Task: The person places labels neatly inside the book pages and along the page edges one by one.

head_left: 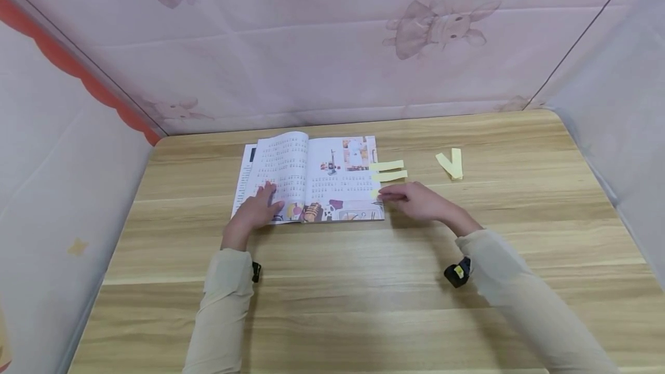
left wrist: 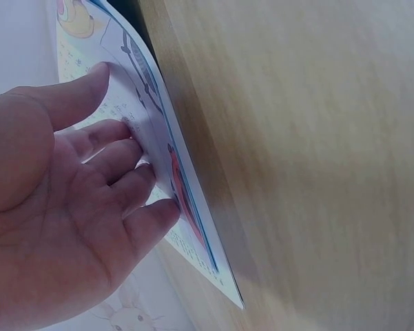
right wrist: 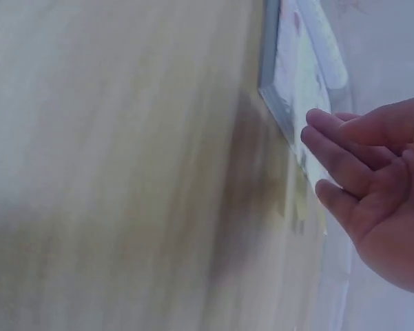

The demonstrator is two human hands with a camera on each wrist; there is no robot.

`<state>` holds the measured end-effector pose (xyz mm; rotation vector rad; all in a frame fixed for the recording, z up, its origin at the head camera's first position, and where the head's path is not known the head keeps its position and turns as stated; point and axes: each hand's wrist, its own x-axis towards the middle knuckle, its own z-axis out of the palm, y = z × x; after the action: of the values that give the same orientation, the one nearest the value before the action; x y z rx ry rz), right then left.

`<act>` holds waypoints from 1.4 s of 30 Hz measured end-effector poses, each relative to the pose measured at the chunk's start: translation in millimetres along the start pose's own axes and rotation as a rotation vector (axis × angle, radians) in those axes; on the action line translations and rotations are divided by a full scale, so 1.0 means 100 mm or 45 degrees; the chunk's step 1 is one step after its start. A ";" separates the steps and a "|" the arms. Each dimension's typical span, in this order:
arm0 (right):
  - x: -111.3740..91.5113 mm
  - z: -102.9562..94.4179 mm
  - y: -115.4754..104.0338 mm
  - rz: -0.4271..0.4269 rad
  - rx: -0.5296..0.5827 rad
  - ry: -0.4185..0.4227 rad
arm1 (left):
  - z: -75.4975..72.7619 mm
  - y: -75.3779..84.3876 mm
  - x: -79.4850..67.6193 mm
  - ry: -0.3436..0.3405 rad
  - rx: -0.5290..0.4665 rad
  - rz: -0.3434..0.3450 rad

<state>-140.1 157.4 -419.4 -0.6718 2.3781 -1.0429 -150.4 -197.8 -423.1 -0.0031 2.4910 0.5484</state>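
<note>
An open picture book [head_left: 343,189] lies on the table, with printed text and coloured drawings; its left page bows upward. My left hand [head_left: 256,210] rests on the lower part of that page. In the left wrist view, the left hand's fingers [left wrist: 151,224] are spread and slightly bent against the paper. At the book's right edge, my right hand [head_left: 418,201] pinches a yellow sticky strip [head_left: 375,194], mostly hidden by the fingers. Above it, two more yellow strips [head_left: 389,176] stick out from the same page edge.
Two loose yellow strips [head_left: 456,165] lie in a V shape on the wooden table [head_left: 337,299], right of the book. A pink curtain [head_left: 322,74] with rabbit prints hangs behind the table's far edge. Pale hangings border both sides.
</note>
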 end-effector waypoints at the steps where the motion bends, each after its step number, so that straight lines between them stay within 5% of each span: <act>1: 0.00 -0.02 0.00 -0.004 0.030 0.024 | 0.00 0.00 0.00 0.000 0.005 0.003; 10: -0.06 -0.25 0.00 0.010 0.152 0.210 | -0.01 0.00 -0.02 0.002 0.009 0.008; 26: -0.23 -0.64 -0.05 0.100 0.202 0.321 | 0.00 -0.02 0.01 0.021 0.032 0.033; 42: -0.44 -0.88 0.26 0.257 0.280 0.545 | 0.00 0.00 -0.01 0.017 0.016 0.031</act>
<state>-163.3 247.0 -376.7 -0.1311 2.5561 -1.4429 -149.0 -198.1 -422.6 0.0280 2.5106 0.5448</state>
